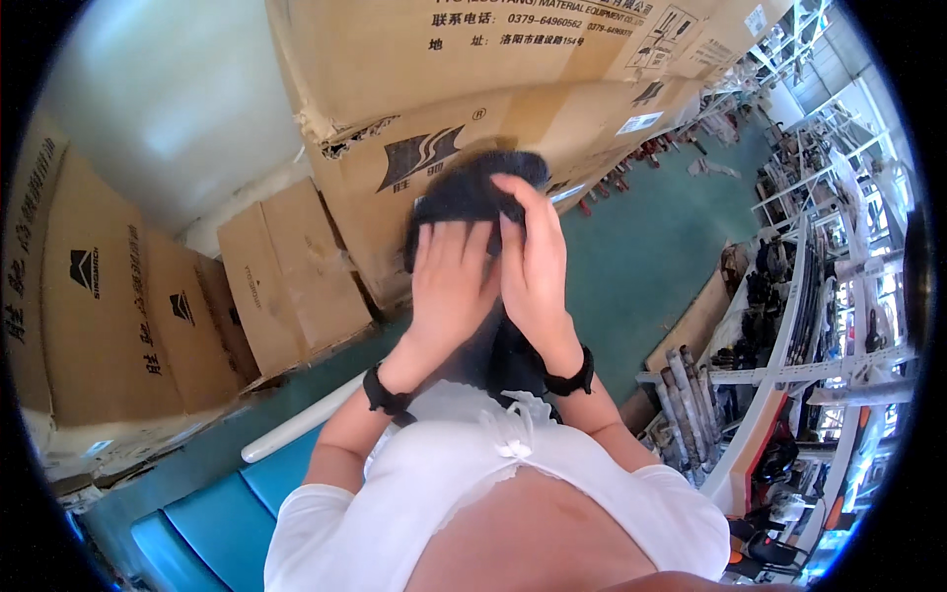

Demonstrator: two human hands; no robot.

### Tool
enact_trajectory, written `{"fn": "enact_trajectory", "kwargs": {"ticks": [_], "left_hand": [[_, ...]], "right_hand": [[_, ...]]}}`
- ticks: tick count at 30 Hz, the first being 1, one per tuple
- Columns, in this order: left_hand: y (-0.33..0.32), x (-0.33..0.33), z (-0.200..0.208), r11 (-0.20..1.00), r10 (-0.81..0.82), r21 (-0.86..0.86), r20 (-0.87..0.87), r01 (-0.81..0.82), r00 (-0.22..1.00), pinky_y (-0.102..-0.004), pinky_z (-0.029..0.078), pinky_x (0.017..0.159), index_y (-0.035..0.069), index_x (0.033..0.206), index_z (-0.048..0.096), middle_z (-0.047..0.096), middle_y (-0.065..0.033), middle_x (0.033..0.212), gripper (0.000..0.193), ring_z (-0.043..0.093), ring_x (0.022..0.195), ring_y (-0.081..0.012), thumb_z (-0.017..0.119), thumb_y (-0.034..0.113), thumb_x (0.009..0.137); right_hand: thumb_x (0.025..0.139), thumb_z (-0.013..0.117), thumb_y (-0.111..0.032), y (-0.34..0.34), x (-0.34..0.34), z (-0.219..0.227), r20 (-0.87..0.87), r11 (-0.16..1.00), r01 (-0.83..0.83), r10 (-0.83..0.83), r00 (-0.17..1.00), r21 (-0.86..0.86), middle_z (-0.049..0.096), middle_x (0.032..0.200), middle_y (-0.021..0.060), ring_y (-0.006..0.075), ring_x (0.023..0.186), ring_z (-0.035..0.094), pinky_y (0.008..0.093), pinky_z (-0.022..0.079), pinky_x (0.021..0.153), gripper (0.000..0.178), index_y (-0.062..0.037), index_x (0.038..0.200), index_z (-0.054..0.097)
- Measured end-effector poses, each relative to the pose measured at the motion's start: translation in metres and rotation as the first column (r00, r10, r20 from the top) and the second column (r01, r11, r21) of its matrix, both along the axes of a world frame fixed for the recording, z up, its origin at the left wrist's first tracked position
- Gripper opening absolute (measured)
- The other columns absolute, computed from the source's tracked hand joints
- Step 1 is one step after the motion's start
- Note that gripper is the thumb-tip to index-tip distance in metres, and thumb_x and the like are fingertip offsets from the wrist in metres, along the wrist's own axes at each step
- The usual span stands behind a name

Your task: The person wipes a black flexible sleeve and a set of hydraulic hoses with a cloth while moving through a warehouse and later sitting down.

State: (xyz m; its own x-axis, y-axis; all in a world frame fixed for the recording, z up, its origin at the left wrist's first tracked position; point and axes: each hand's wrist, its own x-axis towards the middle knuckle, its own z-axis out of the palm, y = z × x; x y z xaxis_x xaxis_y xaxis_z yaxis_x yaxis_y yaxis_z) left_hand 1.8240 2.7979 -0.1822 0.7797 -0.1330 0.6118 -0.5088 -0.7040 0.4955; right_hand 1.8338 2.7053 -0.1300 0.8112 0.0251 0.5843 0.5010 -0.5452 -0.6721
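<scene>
In front of my chest, both hands are at a soft black fabric piece [464,192] with a rounded outline; its exact kind cannot be made out. My left hand [446,281] has its fingers straight and close together, their tips at the lower edge of the fabric, thumb side toward the other hand. On the right side, my right hand [533,261] pinches the fabric, its bent index finger over the top and its thumb below. The two hands nearly touch. Each wrist wears a black band.
Large cardboard boxes [572,118] stack up right beyond my hands. More cartons [99,326] stand at left, with a smaller carton [296,266] between. A blue padded seat [217,523] lies lower left. Metal shelving [789,375] with tubes and parts runs along the right beside the green floor [631,276].
</scene>
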Motion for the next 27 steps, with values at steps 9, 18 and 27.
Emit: {"fn": "enact_trajectory", "kwargs": {"ticks": [9, 18, 27], "left_hand": [[0.005, 0.003, -0.008, 0.986, -0.091, 0.128, -0.099, 0.103, 0.991, -0.047, 0.021, 0.1, -0.005, 0.117, 0.039, 0.039, -0.0239, 0.12, 0.054, 0.032, 0.118, -0.0365, 0.056, 0.012, 0.069], [0.001, -0.009, -0.03, 0.997, -0.077, -0.016, -0.131, 0.075, 0.988, -0.0527, 0.019, 0.099, -0.007, 0.118, 0.032, 0.037, -0.0278, 0.114, 0.07, 0.029, 0.114, -0.0456, 0.064, 0.022, 0.062], [0.023, -0.013, -0.045, 0.994, -0.06, 0.08, -0.133, 0.071, 0.989, -0.0528, 0.024, 0.096, -0.009, 0.113, 0.037, 0.04, -0.0264, 0.114, 0.056, 0.035, 0.11, -0.0443, 0.059, 0.018, 0.068]], "right_hand": [[0.074, 0.045, 0.001, -0.001, 0.013, -0.027, -0.029, 0.996, 0.072, -0.073, 0.997, -0.05, 0.055, 0.092, 0.0191, 0.0359, 0.086, 0.051, 0.0397, 0.041, 0.076, 0.034, -0.0057, 0.107, 0.051], [0.079, 0.046, -0.004, -0.003, -0.004, -0.028, -0.249, 0.994, -0.068, 0.087, 0.965, 0.084, 0.053, 0.103, 0.019, 0.0336, 0.093, 0.052, 0.037, 0.04, 0.082, 0.031, -0.0072, 0.11, 0.049], [0.082, 0.044, -0.006, 0.012, -0.008, -0.052, -0.252, 0.991, -0.12, 0.1, 0.963, -0.066, 0.053, 0.104, 0.0171, 0.0329, 0.091, 0.052, 0.0362, 0.041, 0.079, 0.031, -0.0056, 0.113, 0.046]]}}
